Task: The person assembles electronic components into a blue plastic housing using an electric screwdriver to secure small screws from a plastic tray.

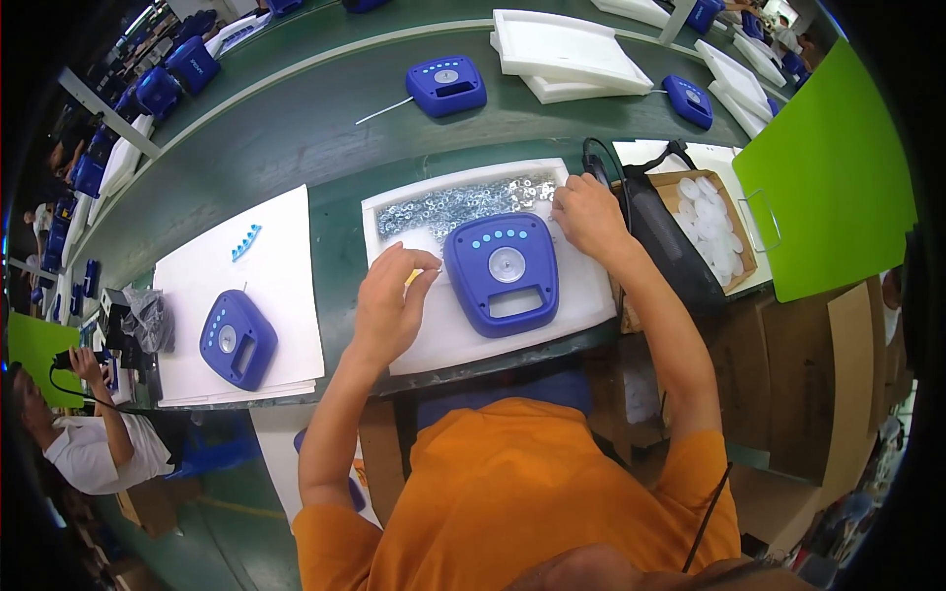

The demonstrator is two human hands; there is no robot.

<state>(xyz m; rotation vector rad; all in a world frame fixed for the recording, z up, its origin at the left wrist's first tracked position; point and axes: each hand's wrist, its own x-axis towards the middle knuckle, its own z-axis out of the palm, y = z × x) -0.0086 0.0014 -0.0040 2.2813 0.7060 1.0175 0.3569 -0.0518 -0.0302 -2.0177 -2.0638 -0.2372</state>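
A blue plastic housing [473, 281] with a handle slot, a round clear disc in its middle and a row of light-blue dots lies on a white foam tray [404, 357]. Just left of the housing is my left hand [387, 303], thumb and forefinger pinched together; whatever they hold is too small to name. My right hand [591, 219] bends over the tray's right edge, beside the housing's upper right corner, its fingertips drawn together and partly hidden. Many small shiny metal pieces [434, 214], washer-like, fill the tray's far part.
Left, a similar blue housing [258, 340] and a blue toothed strip [246, 242] lie on a white board [286, 227]. Right are a black pouch [673, 236], a carton of translucent discs [744, 236] and a green panel [828, 187]. Beyond, a conveyor [325, 123] carries housings and foam. A co-worker [103, 443] sits left.
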